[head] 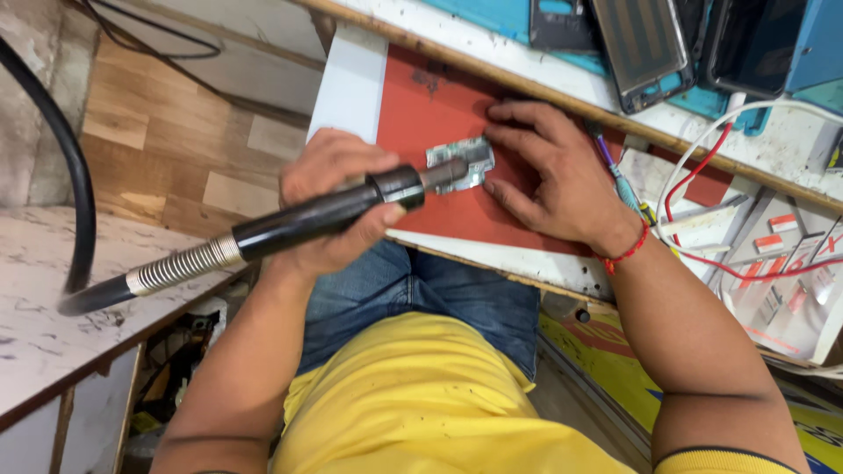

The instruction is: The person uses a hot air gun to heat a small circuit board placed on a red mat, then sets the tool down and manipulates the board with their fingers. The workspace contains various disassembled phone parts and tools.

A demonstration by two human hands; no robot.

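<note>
Under the left hand (329, 197), which is wrapped around a black hot-air wand (307, 219), lies a red mat (430, 114) on the bench (351, 79). The wand's nozzle points at a small silvery board (461, 162) just past the left hand's fingertips, and sits right over it. The right hand (549, 171) lies flat with fingers spread, pressing the board's far edge to pin it; it grips nothing.

Judging by this, heating is under way: the board is placed and held, the nozzle is on it, and nothing has been lifted off it so far as can be seen. Any removal or fitting of parts is yet to come.

Beyond the right hand lie a screwdriver (615, 171), red and white wires (702, 175) and, farther off, phone frames (645, 48). The wand's thick hose (75, 175) loops away behind the left hand. Nothing blocks the board, though the right fingertips sit close to the nozzle.
</note>
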